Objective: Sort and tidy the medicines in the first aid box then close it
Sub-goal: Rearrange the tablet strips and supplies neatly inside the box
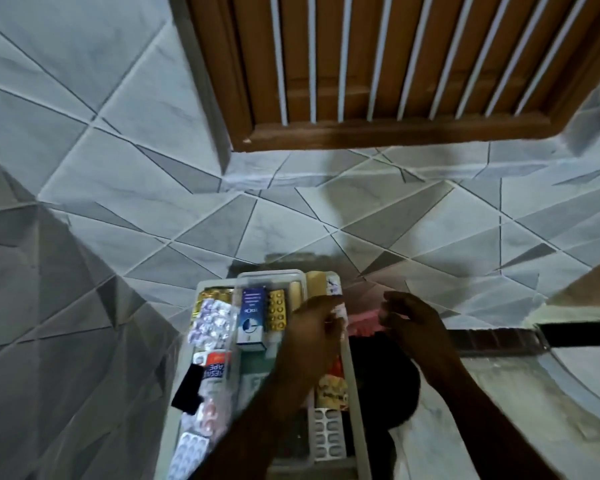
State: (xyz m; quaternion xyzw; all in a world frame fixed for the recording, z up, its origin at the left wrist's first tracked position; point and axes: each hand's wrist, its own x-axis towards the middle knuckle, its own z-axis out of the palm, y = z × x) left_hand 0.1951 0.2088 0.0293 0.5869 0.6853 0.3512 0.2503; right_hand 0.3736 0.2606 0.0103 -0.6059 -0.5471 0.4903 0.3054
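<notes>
The first aid box [195, 348] is an open translucent plastic tray at the bottom centre. Inside lie silver blister strips [211, 322], a blue and white carton [252, 315], a gold blister strip [277, 311], an adhesive tape pack [215, 367] and a white pill strip [329, 433]. My left hand [314, 329] hovers over the box's right side with fingers curled on a small pale item; blur hides what it is. My right hand [413, 323] is just right of the box, fingers bent and loosely apart, above something pink [362, 323].
A black object [187, 388] lies at the box's left edge. A dark round shape [385, 379] sits right of the box. The floor is grey patterned tile. A brown wooden door frame [395, 133] stands beyond. A dark strip [499, 337] runs right.
</notes>
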